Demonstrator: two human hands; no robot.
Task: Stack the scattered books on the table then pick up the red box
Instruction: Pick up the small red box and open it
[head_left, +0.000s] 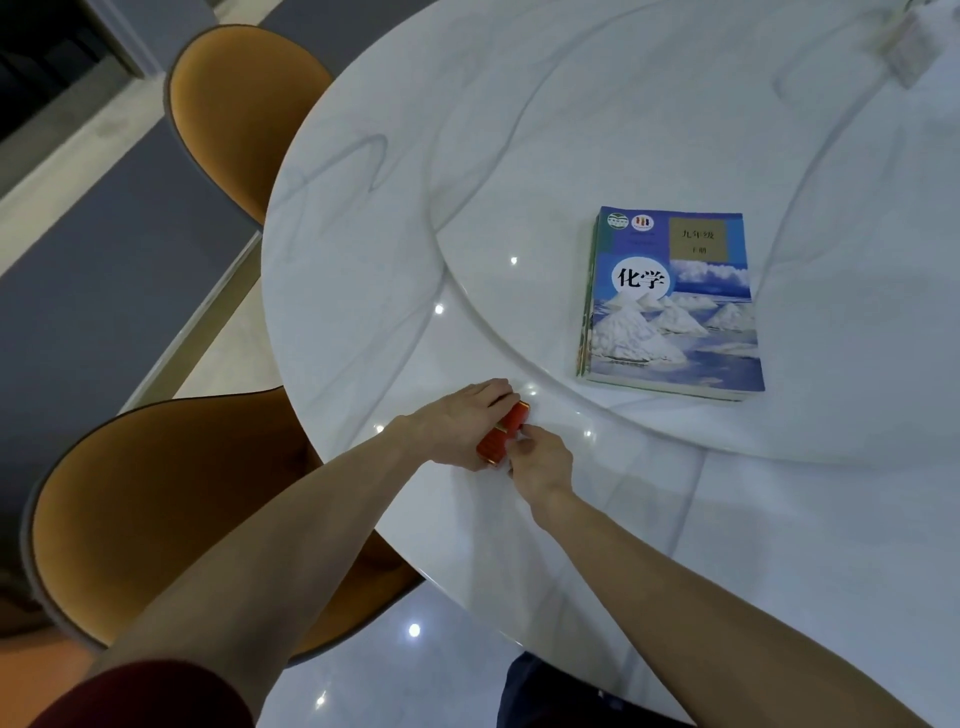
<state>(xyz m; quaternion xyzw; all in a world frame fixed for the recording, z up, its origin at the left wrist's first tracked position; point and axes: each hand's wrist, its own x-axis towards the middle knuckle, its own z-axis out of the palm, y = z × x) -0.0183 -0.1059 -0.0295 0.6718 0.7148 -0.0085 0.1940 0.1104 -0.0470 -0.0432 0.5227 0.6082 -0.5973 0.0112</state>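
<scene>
Both hands meet over the small red rectangular box with gold-edged ends (503, 434), which lies near the near-left edge of the round white marble-patterned table (363, 249); the left hand (457, 426) curls over its far long side with the fingers wrapped along the top, and the right hand (540, 462) pinches its near side with thumb and fingertips; both look closed on the box, though whether it has left the surface cannot be told. The books seem already dealt with; the stack of thin paperback textbooks (670, 304), topped by a blue cover showing white mounds under a sky, sits squared on the raised round turntable (519, 130) well apart from the hands, with green-edged spines showing beneath on its left side.

What could go wrong, in my judgement: the box is small and glossy and the tabletop is slick, so a shallow pinch could let it squirt out sideways; it lies close to the rim, above the orange-upholstered chair (171, 519), so a slip toward the left could send it over the edge; two hands crowding so small a thing may also work against each other.

As for containers, the red box is the only one in view; it appears shut, and its contents cannot be seen.
</scene>
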